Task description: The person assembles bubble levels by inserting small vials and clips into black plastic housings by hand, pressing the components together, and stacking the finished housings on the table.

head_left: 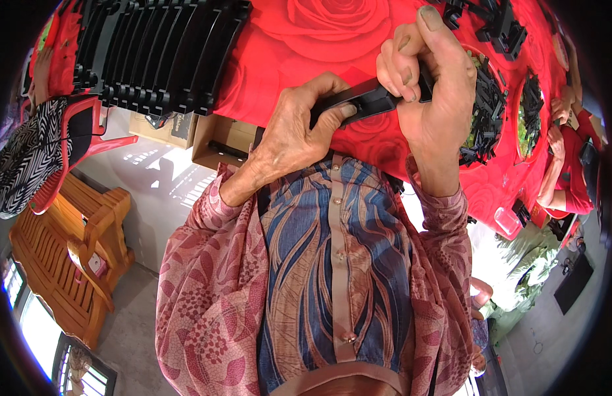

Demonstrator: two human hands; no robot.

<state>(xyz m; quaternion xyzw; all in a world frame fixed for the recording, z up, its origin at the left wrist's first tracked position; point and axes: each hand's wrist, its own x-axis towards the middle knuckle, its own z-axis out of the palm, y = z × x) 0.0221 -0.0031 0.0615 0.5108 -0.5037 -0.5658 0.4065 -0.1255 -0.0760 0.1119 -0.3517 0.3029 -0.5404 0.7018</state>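
Between my two hands a long black plastic channel-shaped part is held above the red table, tilted up toward the right. My left hand wraps round its left end, thumb pressed into the hollow. At the other end my right hand is closed, its fingers curled by the part and its thumb raised. Whether a small piece sits in those curled fingers I cannot make out. A row of similar long black parts lies side by side at the left of the table.
The red rose-patterned cloth covers the table. Small black pieces fill a tray on the right, with a second pile beyond. More black parts lie at the far right. Cardboard box, red chair and wooden bench stand left; people sit either side.
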